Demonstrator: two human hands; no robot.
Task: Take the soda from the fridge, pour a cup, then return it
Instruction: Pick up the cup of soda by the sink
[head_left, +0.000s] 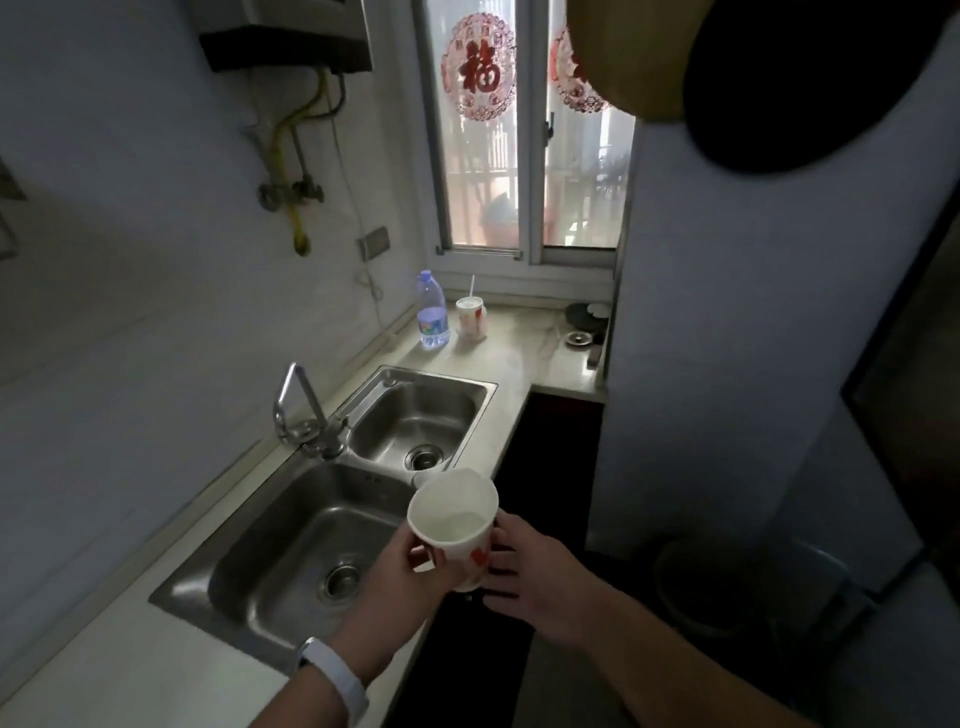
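A white paper cup (453, 522) with a red mark on its side is held tilted above the front edge of the counter (519, 343), its mouth turned toward the camera; a pale layer shows inside, and whether that is liquid or the bare bottom cannot be told. The left hand (402, 569), a white band (335, 678) on its wrist, grasps the cup from the left with fingers wrapped round its wall. The right hand (524, 569) lies against the cup's right side with fingers spread, touching it rather than gripping. No soda is in view. Just behind and left of the cup sits a steel double sink (363, 467) with a tap (304, 410). Farther back on the counter, under the window (524, 130), stand a water bottle (432, 309) and, just beside it, a lidded cup with straw (471, 317).
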